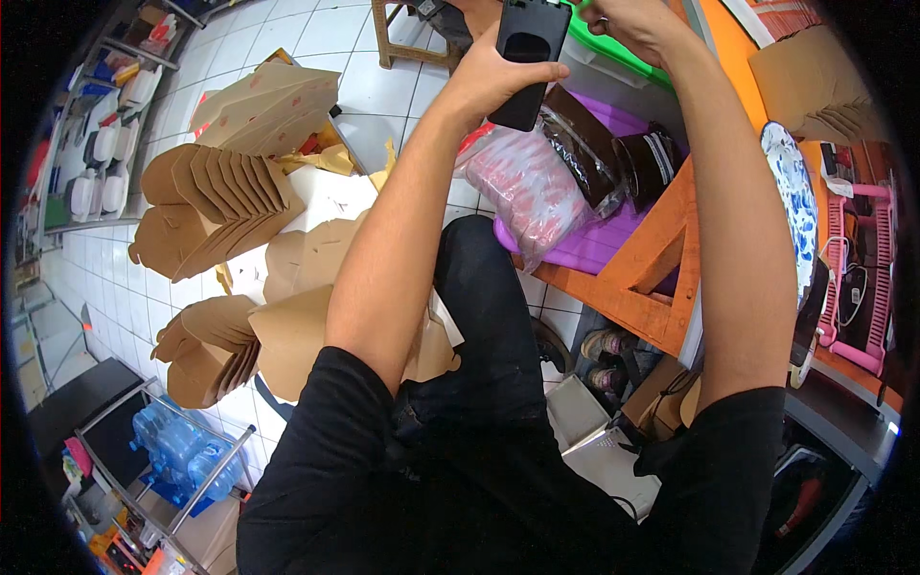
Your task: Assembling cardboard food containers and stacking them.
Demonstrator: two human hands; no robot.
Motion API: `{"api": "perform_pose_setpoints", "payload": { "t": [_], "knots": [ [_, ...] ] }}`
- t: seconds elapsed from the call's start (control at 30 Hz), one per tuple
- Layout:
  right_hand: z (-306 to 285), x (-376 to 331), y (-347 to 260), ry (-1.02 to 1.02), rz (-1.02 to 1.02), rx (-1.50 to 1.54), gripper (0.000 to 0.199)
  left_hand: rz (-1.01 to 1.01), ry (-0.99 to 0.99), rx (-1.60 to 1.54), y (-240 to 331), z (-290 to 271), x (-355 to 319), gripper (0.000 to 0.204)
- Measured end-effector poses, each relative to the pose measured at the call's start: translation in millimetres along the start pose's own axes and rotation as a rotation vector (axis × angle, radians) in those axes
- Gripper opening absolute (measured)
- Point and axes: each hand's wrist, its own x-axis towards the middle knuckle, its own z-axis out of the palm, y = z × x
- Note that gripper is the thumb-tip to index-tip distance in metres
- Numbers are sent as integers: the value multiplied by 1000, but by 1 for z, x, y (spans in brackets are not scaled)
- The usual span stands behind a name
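At the top edge of the view, both bare forearms reach up and forward out of short black sleeves. Left hand [484, 81] closed around a flat, black, rectangular phone-like device [522, 115], thumb laid across its face; device held upright, top end near the frame edge. Right hand [637, 29] just right of it, apart from the device, fingers curled inward; cannot tell whether they pinch anything. Close below that hand, a grey plastic bin with a bright green rim [618, 48].

Beneath the device: a clear plastic bag of red-and-white pieces [532, 182], beside dark brown packets in clear wrap [585, 158]. Both lie on a purple plastic surface [613, 244], next to an orange wooden frame [661, 259].

Left of the left forearm: nested brown cardboard boxes [216, 196] in a tilted stack, a second, smaller brown cardboard stack [206, 350] nearer the body. Far right, a pink plastic rack [877, 278] and a blue-and-white patterned oval piece [786, 177]. Lower left, clear blue plastic bottles [182, 450] in a metal-framed rack. White tiled floor [321, 38] beyond.
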Motion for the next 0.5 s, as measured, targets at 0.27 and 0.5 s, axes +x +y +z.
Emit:
{"api": "perform_pose_setpoints", "payload": {
  "t": [0.27,0.5],
  "knots": [
    [4,-5,-4,71,-52,-62,45,-9,-59,4,24,-10,13,68],
    [-1,-6,1,59,-16,-129,39,88,-39,-31,20,-5,11,80]
  ]
}}
